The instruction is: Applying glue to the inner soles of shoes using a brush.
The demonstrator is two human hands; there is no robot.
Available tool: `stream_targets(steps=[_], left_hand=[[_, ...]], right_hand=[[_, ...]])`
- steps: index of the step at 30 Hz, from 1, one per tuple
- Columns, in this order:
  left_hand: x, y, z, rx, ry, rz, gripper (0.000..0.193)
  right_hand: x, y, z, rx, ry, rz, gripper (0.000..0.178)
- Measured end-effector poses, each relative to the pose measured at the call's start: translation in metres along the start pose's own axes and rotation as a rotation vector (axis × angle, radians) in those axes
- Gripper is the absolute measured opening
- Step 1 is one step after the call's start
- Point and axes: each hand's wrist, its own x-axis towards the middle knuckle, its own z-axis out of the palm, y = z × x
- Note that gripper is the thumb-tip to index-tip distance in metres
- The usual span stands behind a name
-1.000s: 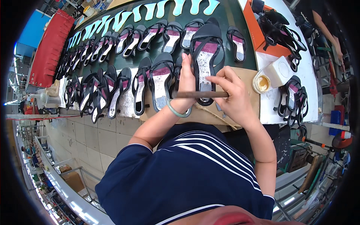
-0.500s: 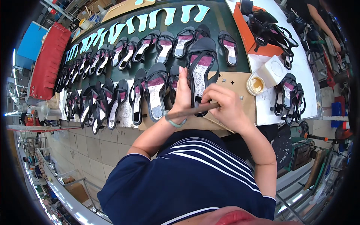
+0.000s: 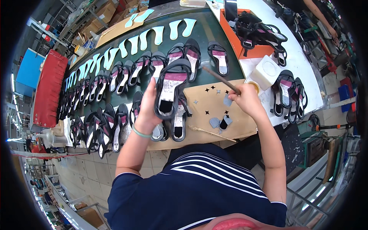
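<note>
My left hand (image 3: 147, 110) grips a black strappy sandal (image 3: 167, 91) by its side and holds it up above the table. Its inside faces up, with a maroon band, a pale mottled insole and a dark heel patch. In my right hand (image 3: 248, 100) is a thin brown stick (image 3: 219, 77), pinched between the fingers and pointing up and left; whether it has a brush end cannot be seen. A grey pad piece (image 3: 227, 101) lies just below these fingertips. Close behind that hand stands a white square jar (image 3: 266, 71), its yellowish mouth partly covered by the hand.
Rows of black sandals (image 3: 136, 71) and pale blue insole shapes (image 3: 143, 40) cover the green tabletop. Brown cardboard (image 3: 201, 124) bears grey pieces, small dark stars and a thin stick. An orange box (image 3: 245, 50) holds more sandals. A person's arm (image 3: 321, 17) shows at far right.
My right hand has moved away from the sandal, rightward to beside the jar, taking the stick along. My left hand and the sandal have shifted left and down in view. The view has turned slightly.
</note>
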Motion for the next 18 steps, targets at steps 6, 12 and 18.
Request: stream_targets(steps=[6,12,18], left_hand=[[0.035,0.036,-0.003,0.086,0.15,0.021,0.047],[0.097,0.066,0.006,0.271,0.186,0.101,0.041],[0.157,0.067,-0.006,0.27,0.246,0.06,0.038]], right_hand=[[0.035,0.042,0.033,0.211,0.134,0.17,0.02],[0.112,0.034,0.033,-0.234,0.025,0.396,0.055],[0.162,0.026,0.058,-0.462,0.048,0.473,0.076]])
